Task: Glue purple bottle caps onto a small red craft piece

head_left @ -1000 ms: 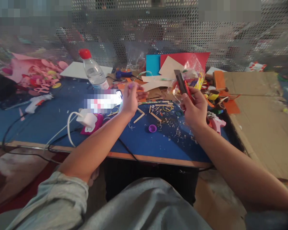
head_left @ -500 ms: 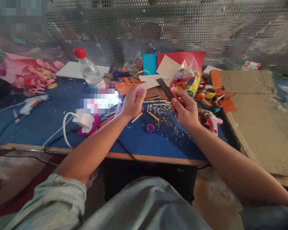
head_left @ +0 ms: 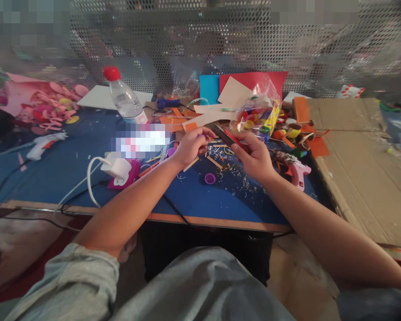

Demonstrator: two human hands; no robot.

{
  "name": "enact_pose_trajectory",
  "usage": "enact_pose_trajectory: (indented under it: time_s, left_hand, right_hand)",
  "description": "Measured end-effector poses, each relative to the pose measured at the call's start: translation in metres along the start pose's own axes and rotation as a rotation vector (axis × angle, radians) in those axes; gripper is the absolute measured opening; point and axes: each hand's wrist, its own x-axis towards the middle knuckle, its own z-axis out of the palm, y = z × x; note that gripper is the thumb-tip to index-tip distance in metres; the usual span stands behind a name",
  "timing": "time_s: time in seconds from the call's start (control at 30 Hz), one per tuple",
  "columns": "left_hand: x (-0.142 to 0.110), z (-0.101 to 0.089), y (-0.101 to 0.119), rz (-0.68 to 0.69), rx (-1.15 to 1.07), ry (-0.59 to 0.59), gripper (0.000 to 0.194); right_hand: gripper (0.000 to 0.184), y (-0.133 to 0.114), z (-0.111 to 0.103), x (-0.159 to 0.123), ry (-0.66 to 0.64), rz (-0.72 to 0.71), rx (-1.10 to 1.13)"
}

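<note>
My right hand (head_left: 258, 158) is wrapped round a red utility knife (head_left: 224, 134) with a dark blade, which slants up and left over the table. Close to the blade's tip, my left hand (head_left: 193, 148) has its fingers curled on a small purple piece that they mostly cover; it looks like a bottle cap. On the blue tabletop below the hands lies a round purple cap (head_left: 210, 179), its hollow side up. White shavings (head_left: 242, 178) and thin wooden sticks (head_left: 214, 161) are scattered around it.
A water bottle (head_left: 125, 100) and a lit phone (head_left: 143, 141) are at left, behind a white charger (head_left: 115, 166) in a magenta socket block. Pink glue gun (head_left: 299, 174) and cardboard (head_left: 370, 178) lie right. A white glue gun (head_left: 47, 145) rests far left.
My right hand has lowered the knife and brought it left, nearer the left hand. The left hand has turned, so its fingers now point toward the blade and hide more of the purple piece.
</note>
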Motion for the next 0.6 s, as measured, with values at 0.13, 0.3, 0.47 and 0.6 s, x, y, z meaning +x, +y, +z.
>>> enact_pose_trajectory:
  time_s: [0.13,0.3,0.47,0.6]
  left_hand:
    - [-0.0043,0.0025,-0.0029,0.078,0.199,0.002,0.043]
    - [-0.0051,0.0028,0.0031,0.170,0.341,0.073,0.053]
    - [-0.0051,0.0013,0.0061,0.143,0.280,0.096,0.049]
    - [-0.0029,-0.0008,0.0021,0.109,0.190,0.178,0.041]
  right_hand:
    - [0.027,-0.0022,-0.0011,-0.0009,-0.035,-0.086,-0.094]
    - [0.028,-0.0058,-0.0019,-0.0002,-0.038,-0.157,-0.166]
    - [0.026,-0.0056,-0.0009,0.0008,0.006,-0.183,-0.221]
    - [0.024,-0.0042,-0.0006,0.0011,0.020,-0.174,-0.210]
